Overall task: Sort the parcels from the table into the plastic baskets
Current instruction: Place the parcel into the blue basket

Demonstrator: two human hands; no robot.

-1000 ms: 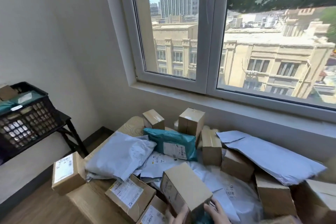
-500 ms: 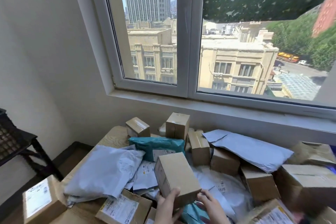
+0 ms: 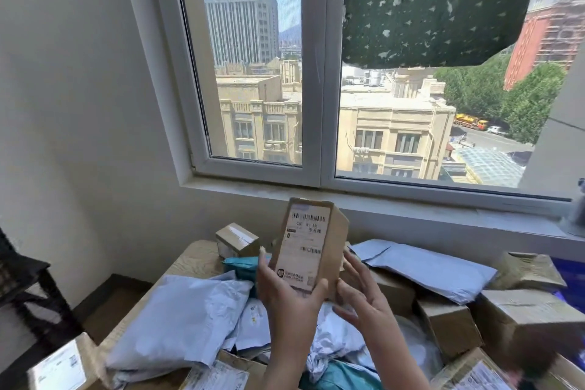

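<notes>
A brown cardboard box (image 3: 311, 244) stands upright in the air above the pile, its white shipping label facing me. My left hand (image 3: 286, 291) grips its lower end from the left and below. My right hand (image 3: 364, 291) is beside the box's right side, fingers spread and nearly straight, at most touching it. Under them the wooden table (image 3: 193, 258) carries a heap of parcels: grey mailer bags (image 3: 180, 317), a teal bag (image 3: 242, 266), several brown boxes (image 3: 449, 324).
At the left edge stands a black stand (image 3: 28, 282) with a dark basket, mostly out of frame. A small box (image 3: 237, 239) sits at the table's far end. The windowsill (image 3: 411, 209) and window rise right behind the pile. Something blue (image 3: 569, 275) shows far right.
The box has been lifted off the pile and turned upright so its label faces me. The view swung right and up, and the basket at left slid nearly out of frame.
</notes>
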